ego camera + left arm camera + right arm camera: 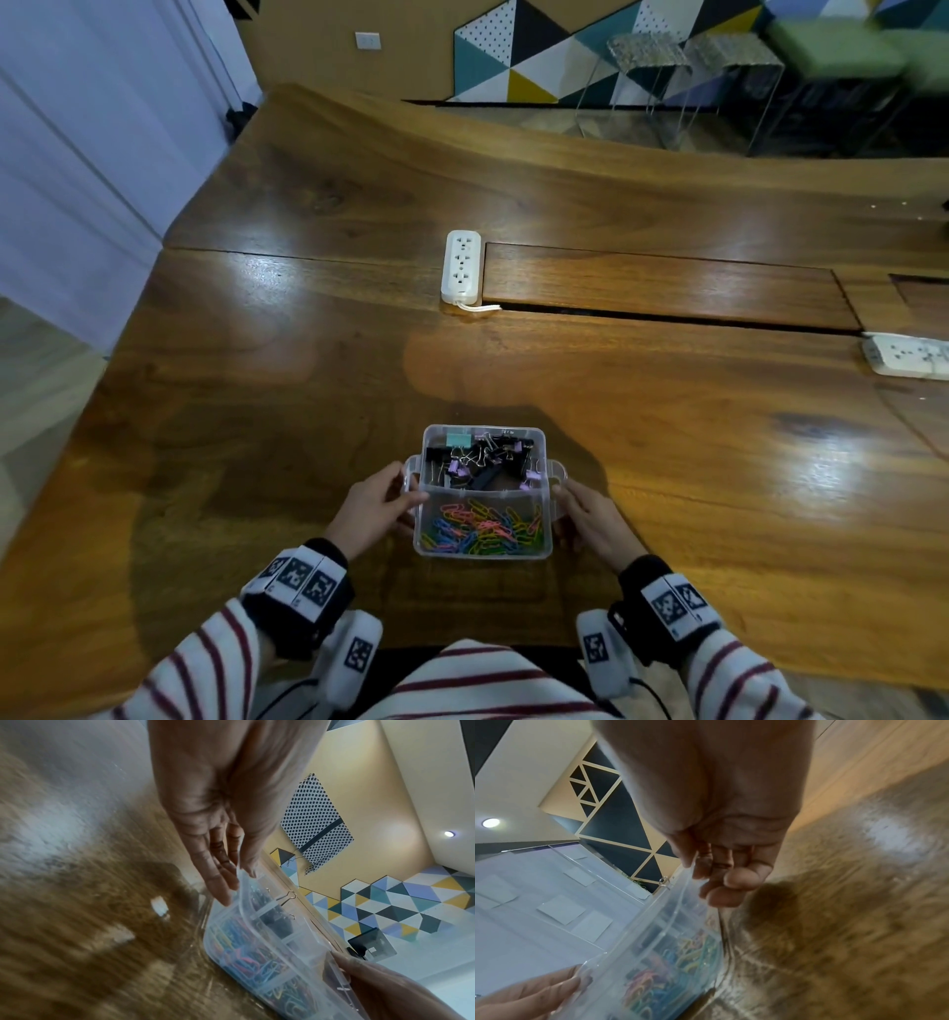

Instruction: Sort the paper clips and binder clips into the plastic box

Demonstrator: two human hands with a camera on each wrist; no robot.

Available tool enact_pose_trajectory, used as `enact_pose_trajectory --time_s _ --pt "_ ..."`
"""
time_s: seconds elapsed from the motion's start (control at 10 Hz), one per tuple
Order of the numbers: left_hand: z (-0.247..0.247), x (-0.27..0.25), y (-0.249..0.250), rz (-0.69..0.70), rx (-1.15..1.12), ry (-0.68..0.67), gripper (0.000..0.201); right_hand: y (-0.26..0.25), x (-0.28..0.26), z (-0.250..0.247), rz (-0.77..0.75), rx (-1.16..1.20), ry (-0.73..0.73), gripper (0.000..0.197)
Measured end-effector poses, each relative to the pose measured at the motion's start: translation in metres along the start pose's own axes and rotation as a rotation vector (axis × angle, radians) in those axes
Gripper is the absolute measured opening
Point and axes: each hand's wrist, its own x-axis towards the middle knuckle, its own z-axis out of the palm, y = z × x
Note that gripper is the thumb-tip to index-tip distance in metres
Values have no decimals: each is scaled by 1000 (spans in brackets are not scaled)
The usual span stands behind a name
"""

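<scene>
Lower centre of the head view, both hands' grip held the plastic box [546, 514]: left hand [371, 509], right hand [590, 519]. Only wrist views showed fingers [218, 882] under its rim.

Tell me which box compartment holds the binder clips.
The far compartment of the plastic box, away from the person. It holds black, purple and teal binder clips; the near one holds coloured paper clips.

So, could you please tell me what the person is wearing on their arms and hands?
Both sleeves are white with dark red stripes. Each wrist has a black band carrying white blocks printed with black square-pattern markers. A white marked pod hangs beneath each wrist, with thin black cables. The hands are bare.
</scene>
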Motion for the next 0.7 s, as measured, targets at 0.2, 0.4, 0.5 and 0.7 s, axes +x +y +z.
enact_pose_trajectory --time_s 0.2,0.4,0.5,0.7 --pt "-1 3 5 -5 -31 0 22 4 7 -3 -13 12 -13 27" --pt "0 6 5 -15 -14 -1 24 7 9 -2 -13 29 -5 26" --pt "-1 5 7 -33 11 -39 22 6 7 -3 -6 54 -21 29" --pt "-28 -15 2 -53 227 -111 14 21 -29 -15 48 -136 -27 30"
